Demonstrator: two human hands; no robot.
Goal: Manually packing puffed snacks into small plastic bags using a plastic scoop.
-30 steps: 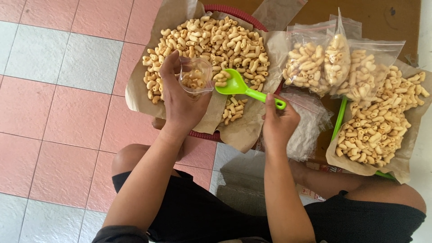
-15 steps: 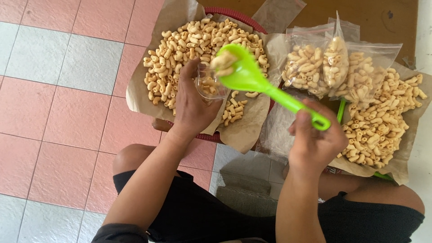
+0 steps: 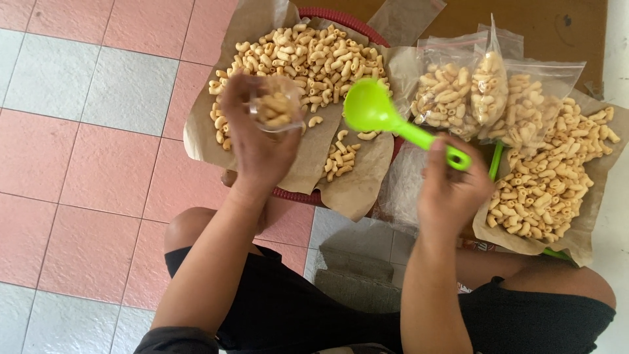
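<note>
A floor of pink and pale grey tiles [image 3: 92, 164] lies under a round red basket [image 3: 341, 16] lined with brown paper and heaped with beige curled snacks [image 3: 308, 56]. Over that basket's near side, the left hand [image 3: 255, 141] has its fingers clamped on a small clear plastic bag [image 3: 275, 108], part-filled with snacks and blurred. The right hand [image 3: 452, 190] grips one bright green plastic scoop [image 3: 370, 110], empty, at the basket's right edge. Beyond that edge, three filled clear bags [image 3: 488, 95] overlap; a second snack pile [image 3: 550, 177] is cut off
</note>
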